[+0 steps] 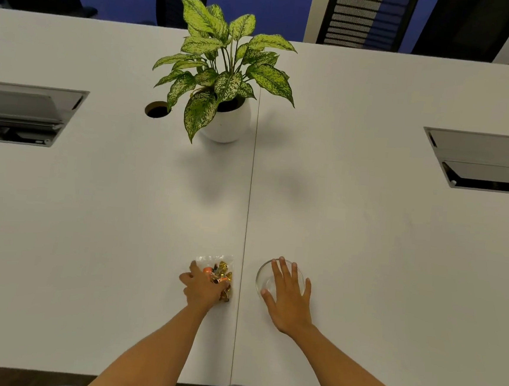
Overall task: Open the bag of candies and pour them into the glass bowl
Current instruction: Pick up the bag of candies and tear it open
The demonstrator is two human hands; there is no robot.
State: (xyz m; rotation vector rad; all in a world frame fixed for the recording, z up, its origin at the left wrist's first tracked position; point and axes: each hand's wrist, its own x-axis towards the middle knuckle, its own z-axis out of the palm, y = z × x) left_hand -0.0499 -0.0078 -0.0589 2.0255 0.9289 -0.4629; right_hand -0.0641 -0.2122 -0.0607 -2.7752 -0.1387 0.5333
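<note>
A small clear plastic bag of candies [216,266] lies on the white table just left of the table's centre seam, with gold and orange wrappers showing through. My left hand [203,288] rests on the bag's near part, fingers curled over it. A small glass bowl [263,275] stands just right of the seam. My right hand [288,297] lies flat over the bowl with fingers spread, covering most of its rim. The inside of the bowl looks empty where it shows.
A potted plant [226,76] in a round white pot stands far back near the seam. A round cable hole [157,109] sits left of it. Cable boxes [26,114] [483,162] are recessed at far left and right. The table's near edge [138,379] runs below my forearms.
</note>
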